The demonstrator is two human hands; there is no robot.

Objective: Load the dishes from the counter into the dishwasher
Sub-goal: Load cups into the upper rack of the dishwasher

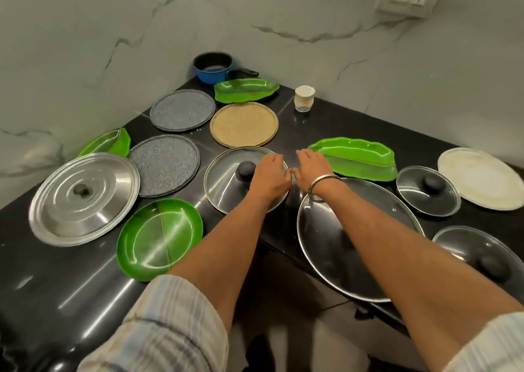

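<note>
Dishes lie spread over a black L-shaped counter (340, 127). My left hand (269, 174) lies flat, fingers straight, on the right part of a glass lid with a black knob (226, 184). My right hand (310, 170) lies flat beside it, on the counter between that lid and a green leaf-shaped tray (357, 158). The two thumbs almost touch. My right wrist, with a metal bangle, is over the far rim of a large glass lid (340, 246). Neither hand holds anything.
Left: a steel lid (85, 198), a round green plate (158, 238), two grey plates (166, 164) (183, 110), a green tray (109, 143). Back: a tan plate (243, 124), another green tray (245, 89), a blue saucepan (212, 68), a small cup (304, 98). Right: two glass lids (428, 191) (479, 258), a white plate (482, 178).
</note>
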